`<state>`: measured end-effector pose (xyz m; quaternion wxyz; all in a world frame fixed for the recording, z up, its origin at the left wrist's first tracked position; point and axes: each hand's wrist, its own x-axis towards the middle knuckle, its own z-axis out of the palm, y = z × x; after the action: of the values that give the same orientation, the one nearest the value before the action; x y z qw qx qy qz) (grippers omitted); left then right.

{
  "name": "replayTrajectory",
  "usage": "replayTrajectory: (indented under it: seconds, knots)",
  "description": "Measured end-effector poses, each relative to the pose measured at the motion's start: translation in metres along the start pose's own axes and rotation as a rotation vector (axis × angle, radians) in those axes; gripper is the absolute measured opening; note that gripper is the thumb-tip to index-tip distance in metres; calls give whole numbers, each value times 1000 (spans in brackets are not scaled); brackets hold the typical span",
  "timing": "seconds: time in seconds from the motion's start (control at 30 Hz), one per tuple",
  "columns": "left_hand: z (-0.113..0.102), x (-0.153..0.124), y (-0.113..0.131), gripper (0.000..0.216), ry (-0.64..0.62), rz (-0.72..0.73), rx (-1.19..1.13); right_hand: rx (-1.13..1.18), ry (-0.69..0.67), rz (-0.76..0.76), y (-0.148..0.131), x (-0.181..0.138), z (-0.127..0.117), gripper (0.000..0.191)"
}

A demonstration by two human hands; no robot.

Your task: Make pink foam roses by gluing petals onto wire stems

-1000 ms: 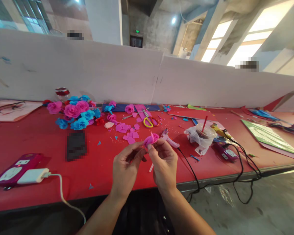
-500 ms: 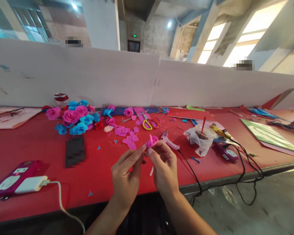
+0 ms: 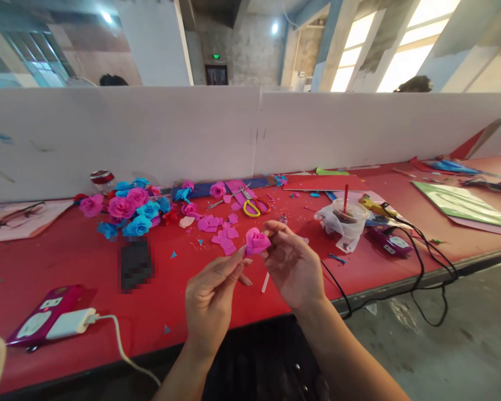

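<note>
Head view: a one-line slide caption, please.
Left hand pinching a pink flower above a red table, right hand close beside it.

A person at work, sleeves out of sight, holds both arms forward and angled inward, the left forearm (image 3: 188, 362) steep and the right forearm (image 3: 354, 351) on a longer diagonal. The left hand (image 3: 211, 289) points up and inward, its thumb and forefinger pressed into a fine pinch. Facing it from just beside, the right hand (image 3: 296, 267) cups the air in a relaxed curve, palm turned inward, bent forefinger uppermost and the wrist nearly in line with the arm.
</note>
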<state>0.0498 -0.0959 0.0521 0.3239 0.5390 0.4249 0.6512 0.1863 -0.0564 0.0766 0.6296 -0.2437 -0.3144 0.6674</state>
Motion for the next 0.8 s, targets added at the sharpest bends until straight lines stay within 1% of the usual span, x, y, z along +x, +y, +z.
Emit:
replayTrajectory:
  seconds: [0.13, 0.2, 0.23, 0.3, 0.37, 0.4, 0.43, 0.5, 0.57, 0.67, 0.8]
  knots:
    - [-1, -3, 4, 33, -37, 118, 129, -75, -89, 62, 11, -6, -5, 15]
    - [-2, -5, 4, 34, -60, 135, 141, -97, -104, 34, 7, -8, -3, 15]
    - [-2, -6, 3, 33, -66, 116, 132, -93, -100, 10, 4, -9, -2, 18]
    - [-1, -7, 2, 30, -48, 32, 55, -58, -77, -46, -4, -10, -1, 28]
    - [1, -6, 1, 25, -18, -101, -114, -35, -35, -103, -8, -11, -1, 38]
    - [2, -4, 2, 22, -10, -176, -226, -46, -20, -118, -8, -11, -1, 39]
    - [3, -2, 2, 20, -11, -247, -346, -73, -18, -117, -7, -12, -2, 37]
    - [5, 2, 5, 17, -38, -366, -562, -150, -56, -72, 0, -14, -4, 29]
    - [6, 6, 6, 17, -63, -450, -717, -222, -109, -25, 9, -17, -3, 23]
    - [6, 7, 4, 18, -72, -555, -834, -312, -143, -50, 17, -19, 0, 19]
    - [4, 5, -4, 20, -136, -625, -941, -418, -157, -117, 19, -18, 5, 14]
